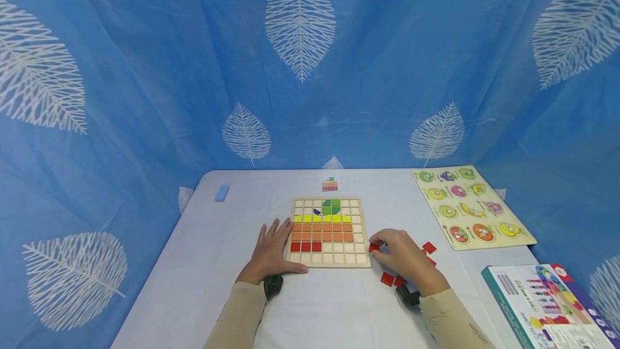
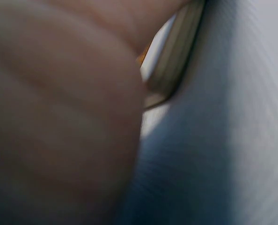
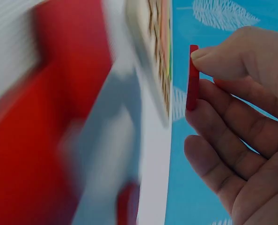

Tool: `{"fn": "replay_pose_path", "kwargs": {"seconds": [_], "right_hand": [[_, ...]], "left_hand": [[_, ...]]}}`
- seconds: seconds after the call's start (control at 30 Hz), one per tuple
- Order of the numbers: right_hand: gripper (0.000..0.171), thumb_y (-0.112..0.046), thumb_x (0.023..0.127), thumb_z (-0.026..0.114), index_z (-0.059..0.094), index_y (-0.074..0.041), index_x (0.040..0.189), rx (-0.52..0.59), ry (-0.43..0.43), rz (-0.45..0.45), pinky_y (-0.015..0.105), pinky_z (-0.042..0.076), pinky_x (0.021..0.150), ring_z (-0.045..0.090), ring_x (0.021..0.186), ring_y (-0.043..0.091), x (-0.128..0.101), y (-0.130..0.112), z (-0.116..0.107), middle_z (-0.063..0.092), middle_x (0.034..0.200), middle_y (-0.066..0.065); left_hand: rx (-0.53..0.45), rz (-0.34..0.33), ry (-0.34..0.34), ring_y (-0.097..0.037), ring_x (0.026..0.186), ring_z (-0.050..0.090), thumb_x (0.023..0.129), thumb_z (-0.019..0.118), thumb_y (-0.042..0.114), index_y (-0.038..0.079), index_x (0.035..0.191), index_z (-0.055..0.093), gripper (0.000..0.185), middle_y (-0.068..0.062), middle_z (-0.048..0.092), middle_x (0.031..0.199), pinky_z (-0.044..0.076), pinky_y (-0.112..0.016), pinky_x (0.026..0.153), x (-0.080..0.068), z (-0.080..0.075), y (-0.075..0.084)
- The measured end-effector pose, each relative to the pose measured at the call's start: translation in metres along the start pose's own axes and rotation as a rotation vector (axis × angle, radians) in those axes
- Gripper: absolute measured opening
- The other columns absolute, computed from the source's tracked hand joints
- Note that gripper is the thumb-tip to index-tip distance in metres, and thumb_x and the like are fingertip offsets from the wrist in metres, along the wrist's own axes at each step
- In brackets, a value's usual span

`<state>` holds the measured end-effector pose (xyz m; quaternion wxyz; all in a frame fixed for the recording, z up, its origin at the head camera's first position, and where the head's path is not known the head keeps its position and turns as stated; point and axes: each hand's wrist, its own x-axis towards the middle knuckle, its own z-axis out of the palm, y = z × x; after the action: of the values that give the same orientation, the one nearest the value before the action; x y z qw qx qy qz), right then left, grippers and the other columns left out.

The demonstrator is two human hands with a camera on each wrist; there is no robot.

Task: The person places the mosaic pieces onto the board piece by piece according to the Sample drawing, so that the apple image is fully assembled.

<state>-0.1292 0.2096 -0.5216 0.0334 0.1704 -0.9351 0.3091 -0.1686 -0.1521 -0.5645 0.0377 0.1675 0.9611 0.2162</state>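
Observation:
A square wooden grid board (image 1: 334,265) lies on the table with green, yellow and orange tiles, a blue piece, and a short run of red tiles (image 1: 305,246) at the left of a lower row. My left hand (image 1: 273,251) rests at the board's left edge, fingers spread and thumb along the near corner. Just right of the board, my right hand (image 1: 404,255) pinches a red square tile (image 3: 193,79) between thumb and fingers; the right wrist view shows it edge-on. Several loose red tiles (image 1: 387,279) lie around and beneath that hand, partly hidden by it.
A small picture card (image 1: 331,184) lies beyond the board. At the far left is a light blue block (image 1: 222,193). On the right are a fruit puzzle board (image 1: 448,225) and a colourful box (image 1: 557,306). Blue leaf-patterned cloth (image 1: 358,112) hangs behind the table.

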Motion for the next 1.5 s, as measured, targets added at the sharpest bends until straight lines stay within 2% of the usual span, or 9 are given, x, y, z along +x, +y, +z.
{"fn": "replay_pose_path", "kwargs": {"seconds": [0.3, 0.5, 0.73, 0.87, 1.07, 1.3, 1.5], "right_hand": [[0.019, -0.005, 0.086, 0.087, 0.08, -0.006, 0.104, 0.072, -0.04, -0.133, 0.039, 0.061, 0.084, 0.068, 0.089, 0.013, 0.048, -0.02, 0.021, 0.074, 0.098, -0.005], [0.014, -0.006, 0.089, 0.085, 0.082, -0.009, 0.103, 0.107, -0.097, -0.118, 0.029, 0.058, 0.076, 0.061, 0.079, 0.009, 0.064, -0.031, 0.039, 0.073, 0.093, -0.008], [0.015, -0.007, 0.09, 0.085, 0.081, -0.009, 0.105, 0.098, -0.138, -0.184, 0.03, 0.059, 0.08, 0.062, 0.084, 0.009, 0.067, -0.042, 0.053, 0.074, 0.097, -0.007], [0.015, -0.008, 0.09, 0.085, 0.081, -0.012, 0.104, 0.065, -0.155, -0.184, 0.031, 0.058, 0.083, 0.06, 0.084, 0.009, 0.067, -0.048, 0.059, 0.072, 0.094, -0.011], [0.012, -0.005, 0.089, 0.085, 0.082, -0.012, 0.099, 0.028, -0.14, -0.202, 0.033, 0.058, 0.082, 0.061, 0.082, 0.01, 0.067, -0.054, 0.064, 0.072, 0.089, -0.01], [0.014, -0.005, 0.088, 0.086, 0.084, -0.013, 0.099, -0.016, -0.13, -0.211, 0.038, 0.058, 0.09, 0.062, 0.09, 0.014, 0.062, -0.055, 0.065, 0.075, 0.094, -0.01], [0.018, -0.008, 0.09, 0.084, 0.083, -0.012, 0.108, 0.018, -0.09, -0.122, 0.039, 0.058, 0.091, 0.063, 0.094, 0.013, 0.051, -0.051, 0.058, 0.075, 0.101, -0.007]], "left_hand": [[0.007, -0.002, 0.003, -0.034, 0.159, 0.013, 0.059, 0.08, 0.086, 0.013, 0.166, 0.036, 0.137, -0.006, 0.03, 0.171, 0.002, -0.059, 0.125, 0.001, 0.001, 0.0], [0.001, -0.008, 0.001, -0.035, 0.159, 0.014, 0.058, 0.08, 0.087, 0.012, 0.165, 0.036, 0.138, -0.006, 0.031, 0.17, 0.002, -0.059, 0.125, 0.0, 0.002, -0.002], [-0.005, 0.001, 0.004, -0.035, 0.159, 0.013, 0.058, 0.079, 0.088, 0.012, 0.165, 0.036, 0.139, -0.007, 0.031, 0.17, 0.001, -0.059, 0.125, -0.001, 0.002, -0.001], [0.003, 0.009, 0.009, -0.035, 0.158, 0.014, 0.059, 0.079, 0.088, 0.011, 0.165, 0.037, 0.138, -0.007, 0.032, 0.17, 0.002, -0.059, 0.125, -0.001, 0.002, -0.001], [0.006, 0.002, 0.0, -0.035, 0.159, 0.014, 0.059, 0.081, 0.086, 0.011, 0.165, 0.036, 0.138, -0.007, 0.031, 0.17, 0.001, -0.059, 0.125, -0.001, 0.0, 0.0], [0.027, -0.001, -0.005, -0.034, 0.159, 0.013, 0.059, 0.08, 0.086, 0.011, 0.166, 0.035, 0.138, -0.007, 0.03, 0.17, 0.001, -0.059, 0.125, -0.001, 0.001, 0.0], [0.02, 0.0, -0.001, -0.035, 0.159, 0.013, 0.059, 0.082, 0.085, 0.011, 0.165, 0.036, 0.138, -0.008, 0.031, 0.17, 0.001, -0.059, 0.125, 0.0, 0.002, -0.002]]}}
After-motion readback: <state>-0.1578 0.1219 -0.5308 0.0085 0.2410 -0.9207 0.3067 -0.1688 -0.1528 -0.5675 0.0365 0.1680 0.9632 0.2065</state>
